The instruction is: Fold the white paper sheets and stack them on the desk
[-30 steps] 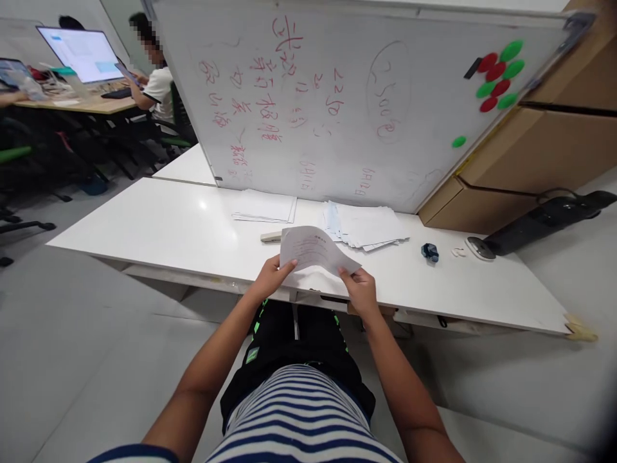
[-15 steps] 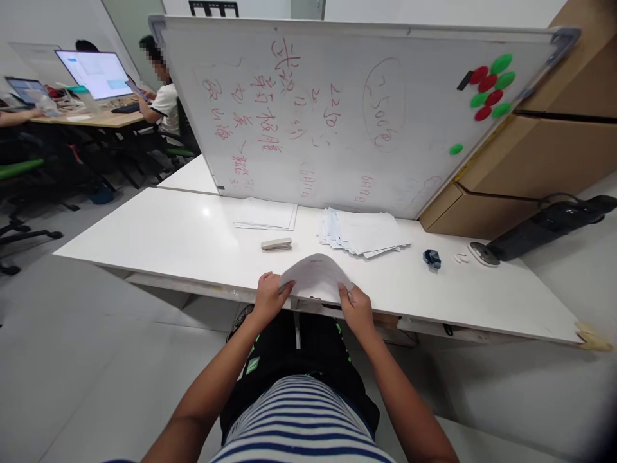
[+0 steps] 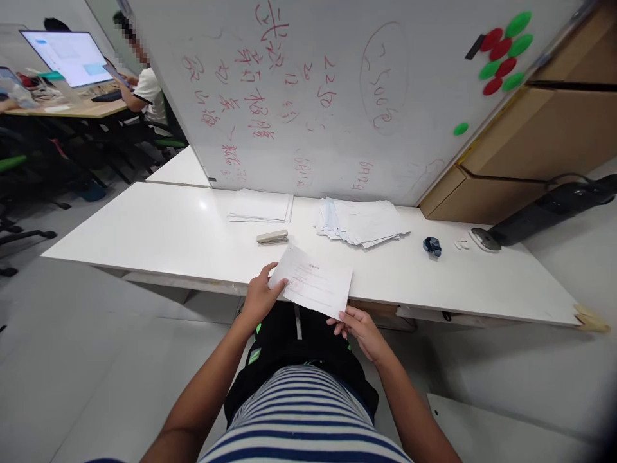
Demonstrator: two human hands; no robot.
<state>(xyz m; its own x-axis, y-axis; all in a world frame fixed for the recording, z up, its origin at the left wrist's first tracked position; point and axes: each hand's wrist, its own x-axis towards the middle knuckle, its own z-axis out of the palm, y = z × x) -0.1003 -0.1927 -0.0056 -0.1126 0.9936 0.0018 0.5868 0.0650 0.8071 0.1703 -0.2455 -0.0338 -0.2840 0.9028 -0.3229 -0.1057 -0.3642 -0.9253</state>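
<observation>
A white paper sheet (image 3: 315,283) with printed lines is held tilted over the front edge of the desk. My left hand (image 3: 263,296) grips its left side, thumb on top and fingers behind. At the lower right corner, my right hand (image 3: 361,329) pinches the paper, with its other fingers spread below. Just beyond the sheet lies a beige stapler (image 3: 272,238). Behind that are a thin stack of papers (image 3: 260,207) and, to the right, a thicker, uneven pile of papers (image 3: 366,222). Whether the held paper is one sheet or several, I cannot tell.
A whiteboard (image 3: 332,128) with red writing and magnets leans at the back of the white desk (image 3: 144,231). Cardboard boxes (image 3: 530,135) stand to the right. A small dark blue object (image 3: 432,246) and a black device (image 3: 544,212) are at right. A person (image 3: 149,96) sits at far left.
The paper was bowed upward between both hands; now it lies flatter, its printed face showing. My right hand has slid down to the lower right corner. The view has tipped slightly downward.
</observation>
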